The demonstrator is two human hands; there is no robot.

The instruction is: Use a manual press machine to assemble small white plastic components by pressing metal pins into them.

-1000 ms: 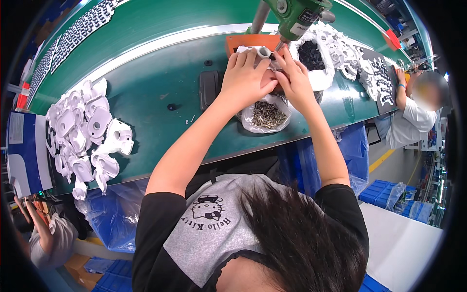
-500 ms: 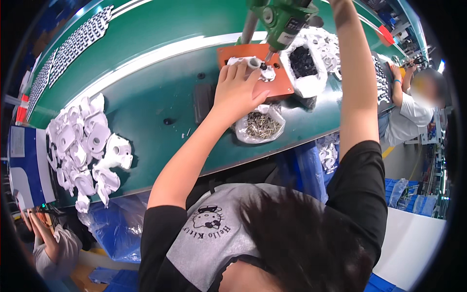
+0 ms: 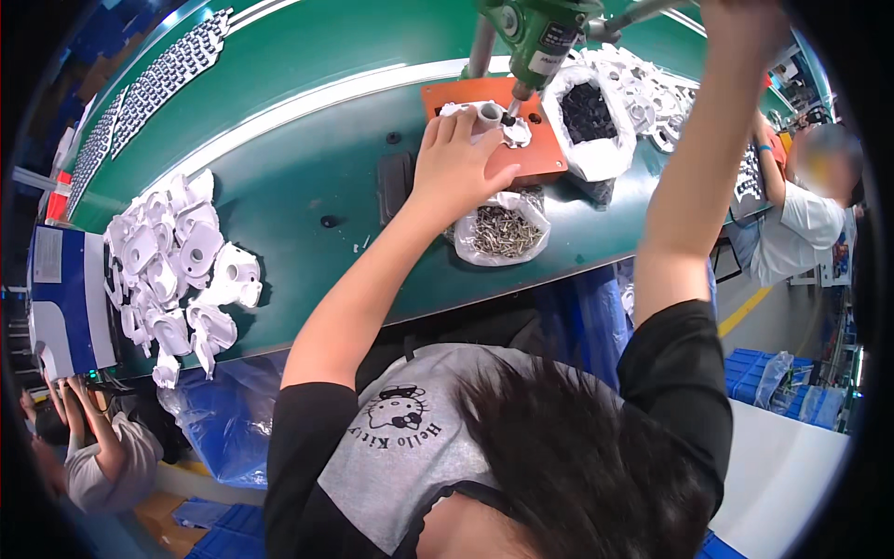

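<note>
On an orange fixture plate (image 3: 548,166) lies a white plastic part (image 3: 515,137) with a grey round tube (image 3: 489,114) on it. My left hand (image 3: 458,160) is laid over the part, fingers bent onto it and thumb out to the side, holding it against the plate. Above it stands a green hand press (image 3: 545,37). The press's ram (image 3: 520,95) reaches down to a small black piece (image 3: 508,119) on the part. At the upper right, my right hand (image 3: 745,28) is raised beyond the press lever (image 3: 643,13); its fingers are blurred and cut off by the picture edge.
A bag of metal screws (image 3: 505,233) sits in front of the fixture, and a bag of black pieces (image 3: 587,116) to its right. White plastic parts pile up at left (image 3: 172,261) and back right (image 3: 638,88). A black block (image 3: 395,186) lies left of the fixture. A co-worker (image 3: 801,214) sits at right.
My right arm has swung to the right and its hand has come into view. The press lever now shows beside it, and the ram sits slightly lower. My left hand stays on the part.
</note>
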